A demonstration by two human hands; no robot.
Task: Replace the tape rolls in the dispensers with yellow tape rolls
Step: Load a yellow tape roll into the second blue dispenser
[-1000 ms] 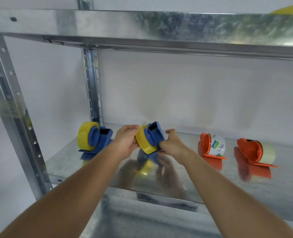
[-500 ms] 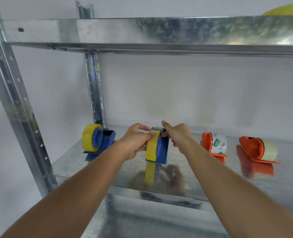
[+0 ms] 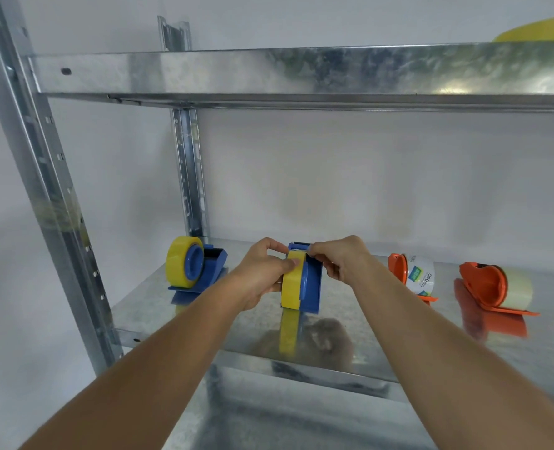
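A blue dispenser (image 3: 313, 287) with a yellow tape roll (image 3: 291, 287) stands on the metal shelf (image 3: 146, 306) in the middle. My left hand (image 3: 262, 274) grips the yellow roll from the left, thumb on its top. My right hand (image 3: 340, 258) pinches the dispenser's upper back edge. A second blue dispenser (image 3: 212, 271) with a yellow roll (image 3: 178, 264) stands to the left. To the right, an orange dispenser (image 3: 399, 271) holds a white labelled roll (image 3: 421, 277), and another orange dispenser (image 3: 483, 287) holds a pale clear roll (image 3: 517, 287).
An upper metal shelf (image 3: 301, 69) spans the view above the hands; a yellow roll (image 3: 541, 30) lies on it at the far right. Perforated uprights (image 3: 42, 190) stand at the left, with a white wall behind. The lower shelf's front lip (image 3: 301, 368) runs below my forearms.
The middle dispenser was held tilted above the shelf; it now stands upright on it. Both hands shifted to its top, left on the roll, right on the back edge.
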